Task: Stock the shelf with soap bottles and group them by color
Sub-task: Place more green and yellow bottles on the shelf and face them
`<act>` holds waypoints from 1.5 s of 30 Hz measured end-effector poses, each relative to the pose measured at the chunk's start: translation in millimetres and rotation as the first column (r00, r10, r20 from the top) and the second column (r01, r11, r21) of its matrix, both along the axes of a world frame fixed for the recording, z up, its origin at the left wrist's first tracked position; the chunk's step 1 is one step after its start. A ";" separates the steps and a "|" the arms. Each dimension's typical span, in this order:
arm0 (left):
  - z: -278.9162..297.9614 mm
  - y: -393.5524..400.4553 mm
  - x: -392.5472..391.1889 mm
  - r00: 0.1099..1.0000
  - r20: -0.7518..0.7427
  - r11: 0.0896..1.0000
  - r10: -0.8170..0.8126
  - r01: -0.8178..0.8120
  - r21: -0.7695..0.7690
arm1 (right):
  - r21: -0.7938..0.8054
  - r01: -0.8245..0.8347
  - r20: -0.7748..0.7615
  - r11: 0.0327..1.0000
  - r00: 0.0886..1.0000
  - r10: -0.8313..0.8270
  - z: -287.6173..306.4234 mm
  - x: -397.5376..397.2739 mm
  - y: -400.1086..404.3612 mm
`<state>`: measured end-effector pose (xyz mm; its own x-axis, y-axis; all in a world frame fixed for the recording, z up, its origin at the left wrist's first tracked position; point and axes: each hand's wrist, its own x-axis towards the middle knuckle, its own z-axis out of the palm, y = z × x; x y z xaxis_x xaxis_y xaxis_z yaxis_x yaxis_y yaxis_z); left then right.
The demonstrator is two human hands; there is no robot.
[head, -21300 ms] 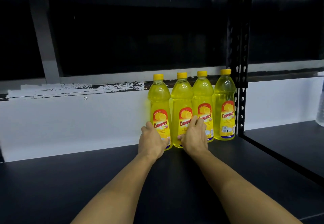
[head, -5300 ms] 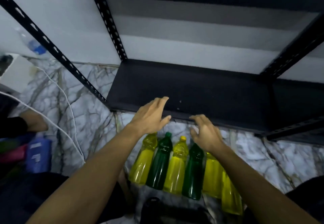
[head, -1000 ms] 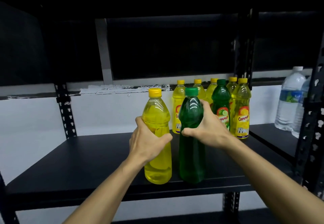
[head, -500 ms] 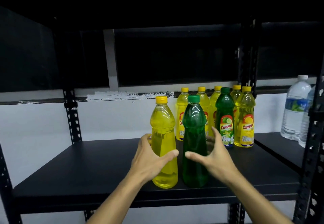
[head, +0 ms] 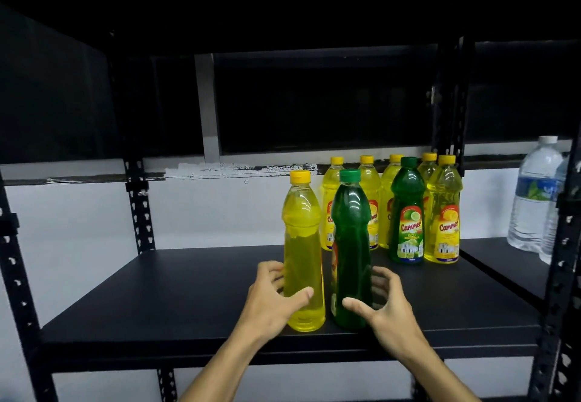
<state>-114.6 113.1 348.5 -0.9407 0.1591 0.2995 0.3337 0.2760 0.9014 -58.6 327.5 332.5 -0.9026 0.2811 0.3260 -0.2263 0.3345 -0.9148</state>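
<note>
while both hands flank two bottles at the shelf's front edge, the sorting is not finished.
left hand: left hand [head: 273, 302] cups the yellow bottle [head: 304, 254] low down, thumb across its front, fingers behind; whether it is truly gripping cannot be told.
right hand: right hand [head: 385, 304] is spread wide around the green bottle [head: 350, 254], thumb near its base, not clearly touching.
shelf: both bottles stand upright near the front lip of the shelf [head: 188, 291], at 6 o'clock.
back group: yellow row [head: 366, 200] at 1 o'clock, with a second green bottle [head: 407, 213] among it.
risk: tall, narrow bottles so close to the lip could tip off if knocked by a hand.
risk: pushing green back at 1 o'clock could topple the row or leave colours mixed.
</note>
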 end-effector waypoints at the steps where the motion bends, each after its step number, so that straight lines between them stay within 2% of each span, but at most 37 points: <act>1: 0.9 -1.7 0.0 0.998 0.024 0.998 -0.052 0.051 0.021 | -0.012 -0.045 -0.001 0.999 0.999 0.045 1.2 0.2 0.9; 3: 2.9 -3.9 1.2 0.992 0.059 0.994 -0.112 0.111 0.023 | -0.029 -0.108 -0.004 0.994 0.994 0.108 2.3 -0.7 3.3; 5: 2.8 -3.6 3.3 0.994 0.058 0.995 -0.098 0.099 -0.023 | -0.011 -0.131 0.007 0.991 0.991 0.131 1.0 -1.0 4.5; 9: 1.5 5.8 12.1 0.990 -0.067 0.968 0.120 -0.132 -0.213 | 0.134 -0.012 0.034 0.991 0.999 0.007 -5.1 0.0 0.1; 12: -0.5 14.5 12.8 0.962 -0.164 0.933 0.219 -0.256 -0.253 | 0.226 0.127 0.007 0.966 0.991 -0.131 -5.7 -2.0 -4.7; 15: -5.1 13.0 6.5 0.975 -0.122 0.958 0.184 -0.205 -0.199 | 0.234 0.132 0.015 0.963 0.990 -0.139 -6.7 -6.1 -1.1; 19: -8.5 4.1 0.0 0.998 -0.034 0.988 0.056 -0.060 -0.140 | 0.097 0.022 0.037 0.995 0.999 -0.026 -7.6 -7.3 12.2; 22: -8.0 0.4 -1.2 1.000 -0.003 0.991 0.008 -0.008 -0.131 | 0.076 -0.050 0.000 0.996 0.999 0.050 -6.1 -3.9 15.3; 25: -8.3 2.2 2.2 0.998 -0.036 0.983 0.058 -0.064 -0.172 | 0.080 -0.043 -0.001 0.996 0.999 0.043 -3.9 -1.4 12.3; 29: -9.8 13.0 8.3 0.973 -0.128 0.949 0.191 -0.216 -0.228 | 0.120 0.123 -0.033 0.985 0.992 -0.120 -2.5 -2.8 0.8; 32: -12.2 15.7 5.4 0.975 -0.120 0.960 0.188 -0.208 -0.187 | 0.121 0.168 -0.035 0.978 0.986 -0.165 -4.3 -7.8 -1.3; 39: -15.0 8.0 0.1 0.997 -0.038 0.991 0.060 -0.064 -0.121 | 0.068 0.052 0.040 0.996 0.998 -0.054 -8.6 -15.3 16.6; 45: -15.0 5.7 -2.3 1.000 -0.005 0.992 -0.006 0.005 -0.128 | 0.030 -0.140 0.083 0.990 0.987 0.137 -5.8 -17.0 24.5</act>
